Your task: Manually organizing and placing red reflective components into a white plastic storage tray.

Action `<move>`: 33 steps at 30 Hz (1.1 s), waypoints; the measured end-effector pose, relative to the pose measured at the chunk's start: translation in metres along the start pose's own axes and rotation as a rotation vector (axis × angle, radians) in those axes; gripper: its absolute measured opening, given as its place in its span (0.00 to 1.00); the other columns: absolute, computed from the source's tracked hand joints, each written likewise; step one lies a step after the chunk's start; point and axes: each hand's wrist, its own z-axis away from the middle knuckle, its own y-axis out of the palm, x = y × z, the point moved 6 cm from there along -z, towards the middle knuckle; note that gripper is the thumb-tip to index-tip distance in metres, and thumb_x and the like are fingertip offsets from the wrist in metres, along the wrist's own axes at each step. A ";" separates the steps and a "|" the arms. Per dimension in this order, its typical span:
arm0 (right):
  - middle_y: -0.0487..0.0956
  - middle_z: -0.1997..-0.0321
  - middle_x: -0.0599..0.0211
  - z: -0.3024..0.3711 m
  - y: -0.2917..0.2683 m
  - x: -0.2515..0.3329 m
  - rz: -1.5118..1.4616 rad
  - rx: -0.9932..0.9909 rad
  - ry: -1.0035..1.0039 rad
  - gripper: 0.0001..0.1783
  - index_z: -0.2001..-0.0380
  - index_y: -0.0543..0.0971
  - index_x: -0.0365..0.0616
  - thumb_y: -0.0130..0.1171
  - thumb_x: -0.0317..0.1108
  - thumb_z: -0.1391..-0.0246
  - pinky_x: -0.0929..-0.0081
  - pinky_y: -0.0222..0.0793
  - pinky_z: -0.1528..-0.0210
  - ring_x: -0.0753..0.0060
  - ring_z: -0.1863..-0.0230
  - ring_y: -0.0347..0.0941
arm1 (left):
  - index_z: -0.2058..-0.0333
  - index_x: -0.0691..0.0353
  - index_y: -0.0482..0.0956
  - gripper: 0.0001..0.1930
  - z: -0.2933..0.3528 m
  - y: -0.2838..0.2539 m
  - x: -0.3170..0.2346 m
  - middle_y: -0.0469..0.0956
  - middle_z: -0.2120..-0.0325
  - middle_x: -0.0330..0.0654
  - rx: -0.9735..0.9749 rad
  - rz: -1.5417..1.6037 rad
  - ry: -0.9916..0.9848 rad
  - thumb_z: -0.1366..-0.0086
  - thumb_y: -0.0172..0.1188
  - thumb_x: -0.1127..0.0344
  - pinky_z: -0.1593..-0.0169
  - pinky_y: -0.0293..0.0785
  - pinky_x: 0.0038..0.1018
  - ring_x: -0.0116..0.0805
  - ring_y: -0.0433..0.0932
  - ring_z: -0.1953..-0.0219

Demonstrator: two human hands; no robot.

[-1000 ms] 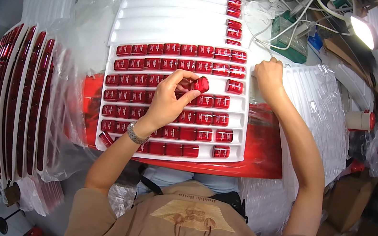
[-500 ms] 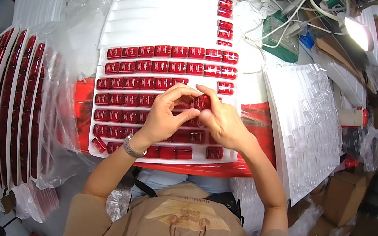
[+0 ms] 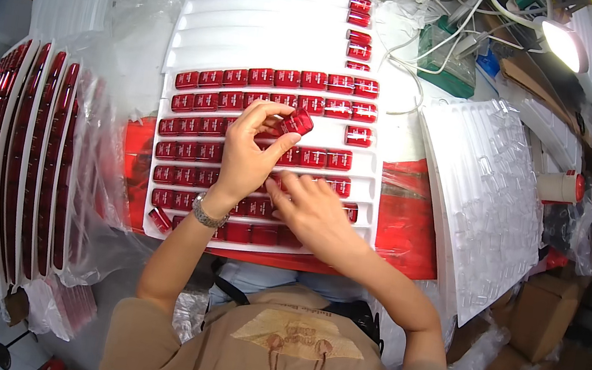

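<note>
My left hand [image 3: 249, 150], with a metal watch on its wrist, pinches a small glossy red block-shaped container [image 3: 296, 122] between thumb and fingers. That piece is tilted above a white ribbed tray [image 3: 234, 32]. Below and to the right, my right hand [image 3: 311, 208] reaches over the lower rows, its fingers slightly bent and apart, fingertips at the red containers there. Whether they touch one is hard to see. Matching red containers [image 3: 262, 76] lie side by side in the tray's grooves. One loose red container [image 3: 160, 220] sits askew at the lower left corner.
Filled trays [image 3: 35, 156] stand in a stack at the left, beside clear plastic wrap. Several red containers [image 3: 359, 20] line the far tray's right edge. A clear plastic sheet stack [image 3: 486, 204] leans at the right. Cables, a lit lamp [image 3: 564, 46] and cardboard boxes [image 3: 543, 311] lie beyond.
My right hand has let go of the red container and moved down and left to the lower rows. My left hand has lifted it up and left. The view has shifted slightly.
</note>
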 end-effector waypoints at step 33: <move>0.79 0.57 0.55 0.120 -0.159 -0.200 0.466 -0.060 1.280 0.15 0.59 0.79 0.38 0.58 0.31 0.52 0.60 0.69 0.54 0.48 0.56 0.74 | 0.55 0.61 0.78 0.24 -0.014 0.060 0.006 0.74 0.61 0.39 0.259 -0.726 0.310 0.52 0.70 0.64 0.52 0.62 0.30 0.33 0.70 0.56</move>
